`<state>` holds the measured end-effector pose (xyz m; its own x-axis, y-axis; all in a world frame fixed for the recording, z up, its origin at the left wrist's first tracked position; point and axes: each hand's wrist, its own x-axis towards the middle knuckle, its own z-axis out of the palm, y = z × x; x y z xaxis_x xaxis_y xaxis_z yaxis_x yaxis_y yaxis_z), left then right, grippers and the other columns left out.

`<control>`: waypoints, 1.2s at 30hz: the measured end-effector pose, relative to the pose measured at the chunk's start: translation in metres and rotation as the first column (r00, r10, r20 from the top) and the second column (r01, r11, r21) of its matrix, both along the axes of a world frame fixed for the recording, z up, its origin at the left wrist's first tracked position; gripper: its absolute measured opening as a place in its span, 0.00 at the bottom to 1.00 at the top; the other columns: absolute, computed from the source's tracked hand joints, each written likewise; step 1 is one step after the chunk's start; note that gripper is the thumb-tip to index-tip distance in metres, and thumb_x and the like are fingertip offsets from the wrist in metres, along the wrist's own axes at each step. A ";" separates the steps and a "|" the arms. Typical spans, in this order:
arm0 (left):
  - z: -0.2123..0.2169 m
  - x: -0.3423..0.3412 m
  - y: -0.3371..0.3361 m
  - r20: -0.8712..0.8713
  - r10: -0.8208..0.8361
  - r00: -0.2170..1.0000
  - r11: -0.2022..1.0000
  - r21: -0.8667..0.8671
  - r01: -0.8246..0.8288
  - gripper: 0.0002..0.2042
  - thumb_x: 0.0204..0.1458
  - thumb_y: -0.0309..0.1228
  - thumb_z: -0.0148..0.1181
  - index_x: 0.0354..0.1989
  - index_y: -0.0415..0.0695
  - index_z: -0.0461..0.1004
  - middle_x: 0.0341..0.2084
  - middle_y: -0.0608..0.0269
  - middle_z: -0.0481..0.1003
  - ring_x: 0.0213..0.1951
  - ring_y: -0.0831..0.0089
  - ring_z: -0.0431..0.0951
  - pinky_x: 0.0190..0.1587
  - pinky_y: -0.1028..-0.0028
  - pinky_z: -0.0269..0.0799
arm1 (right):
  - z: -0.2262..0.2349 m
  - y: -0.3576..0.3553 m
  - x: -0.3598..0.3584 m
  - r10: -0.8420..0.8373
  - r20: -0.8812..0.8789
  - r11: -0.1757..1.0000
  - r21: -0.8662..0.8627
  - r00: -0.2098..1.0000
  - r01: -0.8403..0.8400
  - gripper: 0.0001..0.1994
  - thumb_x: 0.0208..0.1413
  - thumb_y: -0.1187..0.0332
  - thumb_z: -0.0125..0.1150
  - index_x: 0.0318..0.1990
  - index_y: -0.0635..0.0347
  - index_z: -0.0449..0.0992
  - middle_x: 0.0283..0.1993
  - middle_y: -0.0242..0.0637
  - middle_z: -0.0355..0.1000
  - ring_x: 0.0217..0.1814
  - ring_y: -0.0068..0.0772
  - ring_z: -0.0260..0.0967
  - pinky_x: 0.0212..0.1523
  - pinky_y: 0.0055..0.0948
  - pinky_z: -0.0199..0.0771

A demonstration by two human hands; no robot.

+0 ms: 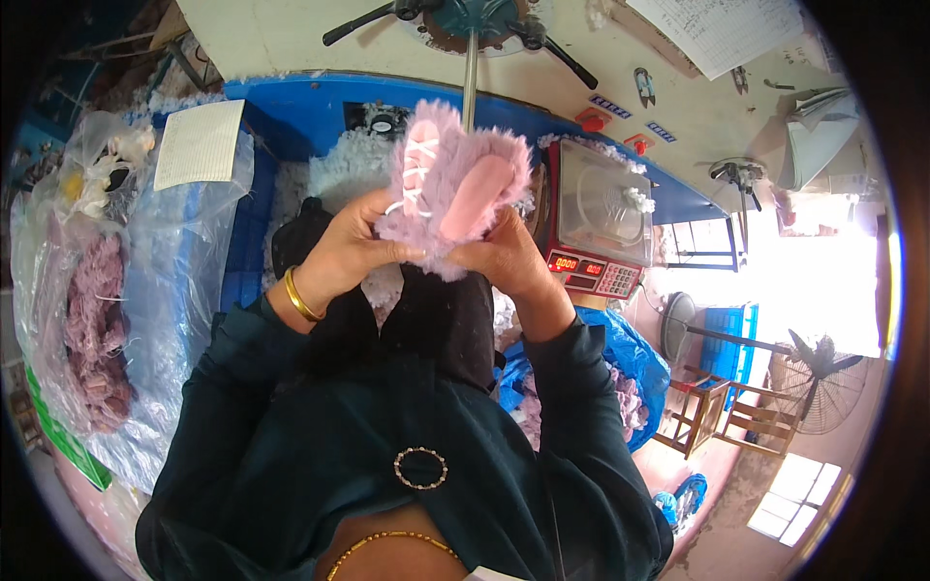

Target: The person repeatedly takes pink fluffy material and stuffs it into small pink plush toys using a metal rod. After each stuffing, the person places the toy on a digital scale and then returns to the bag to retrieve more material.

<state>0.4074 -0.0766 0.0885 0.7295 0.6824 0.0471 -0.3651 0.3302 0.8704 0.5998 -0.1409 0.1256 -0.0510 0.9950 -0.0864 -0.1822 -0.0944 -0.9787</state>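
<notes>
In front of me I hold a fluffy lilac plush piece [421,232] with two upright rabbit-like ears, both lined in smooth pink. White cord is laced in crosses over the left ear [417,160]; the right ear [481,194] has no lacing. My left hand [339,252], with a gold bangle at the wrist, grips the lower left side. My right hand [509,257] pinches the lower right side, its thumb on the front. A thin metal tube [471,87] runs down behind the ears; whether it enters the plush is hidden.
White stuffing [344,165] fills the blue-edged bin beyond my hands. A red and white digital scale [601,271] stands to the right. Clear plastic bags [179,290] with lilac plush lie left, a blue bag [639,358] holds more at right. Black-handled levers [557,53] project over the bench.
</notes>
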 end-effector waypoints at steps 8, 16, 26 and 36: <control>-0.005 -0.001 -0.010 -0.009 0.027 1.000 0.991 0.129 -0.025 0.15 0.47 0.19 0.63 0.45 0.37 0.73 0.42 0.65 0.76 0.42 0.78 0.75 0.45 0.76 0.71 | 0.004 -0.014 0.015 0.247 0.127 0.963 -0.141 0.961 -0.229 0.31 0.38 0.73 0.72 0.55 0.63 0.68 0.48 0.33 0.71 0.50 0.28 0.68 0.52 0.30 0.69; 0.011 0.056 0.062 -0.217 0.469 0.856 0.732 0.639 -0.239 0.06 0.47 0.24 0.59 0.33 0.37 0.75 0.24 0.55 0.76 0.28 0.62 0.75 0.33 0.68 0.69 | 0.019 0.047 0.039 -0.359 0.699 0.879 0.477 0.618 -0.028 0.11 0.44 0.77 0.59 0.38 0.66 0.74 0.30 0.35 0.73 0.32 0.22 0.70 0.32 0.27 0.70; -0.035 0.075 0.122 -0.105 0.674 0.731 0.233 0.969 -0.076 0.11 0.55 0.33 0.56 0.43 0.40 0.74 0.37 0.61 0.74 0.42 0.80 0.71 0.48 0.76 0.65 | 0.012 0.080 0.013 -0.516 0.757 0.855 0.487 0.402 0.181 0.18 0.46 0.69 0.65 0.44 0.64 0.68 0.34 0.44 0.74 0.35 0.40 0.74 0.35 0.31 0.73; 0.005 0.074 0.114 -0.148 0.080 0.986 0.996 -0.028 -0.085 0.27 0.59 0.47 0.52 0.55 0.34 0.67 0.48 0.62 0.72 0.51 0.77 0.67 0.55 0.75 0.61 | 0.004 0.162 0.036 -0.703 0.703 0.706 0.669 0.110 0.234 0.13 0.52 0.56 0.59 0.35 0.56 0.77 0.31 0.45 0.76 0.33 0.50 0.74 0.32 0.41 0.74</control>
<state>0.4810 0.0369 0.0930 0.6681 0.7397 -0.0804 -0.2615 0.3346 0.9054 0.6359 0.0213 0.1292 0.3110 0.7299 0.6087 0.9032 -0.0278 -0.4282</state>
